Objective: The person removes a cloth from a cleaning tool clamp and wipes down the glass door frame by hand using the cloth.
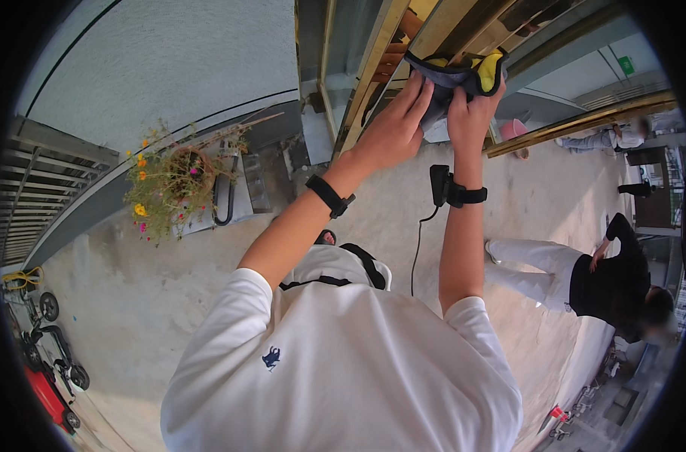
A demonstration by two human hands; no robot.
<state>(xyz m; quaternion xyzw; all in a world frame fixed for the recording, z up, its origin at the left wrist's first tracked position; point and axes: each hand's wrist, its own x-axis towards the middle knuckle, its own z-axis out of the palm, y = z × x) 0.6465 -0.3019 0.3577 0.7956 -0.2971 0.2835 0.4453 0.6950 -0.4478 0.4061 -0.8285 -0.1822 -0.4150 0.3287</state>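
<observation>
A grey and yellow cloth (443,79) with a black border is bunched between my two hands at the top of the view. My left hand (394,127) has its fingers on the grey side. My right hand (472,121) pinches the other end, where a yellow fold (490,70) turns outward. Behind the cloth is a gold-coloured metal door frame (371,73) with glass panes, and fingers show in its shiny surface, apparently a reflection. Black straps circle both my wrists; the right one carries a small black device (440,185) with a cable.
A flowering potted plant (187,169) stands left, beside a wall. At right a person (609,277) in a black top stands on the concrete floor (365,226); others are farther off. A pink bucket (512,130) sits near the frame. Scooters (54,339) and a red vehicle (42,395) are lower left.
</observation>
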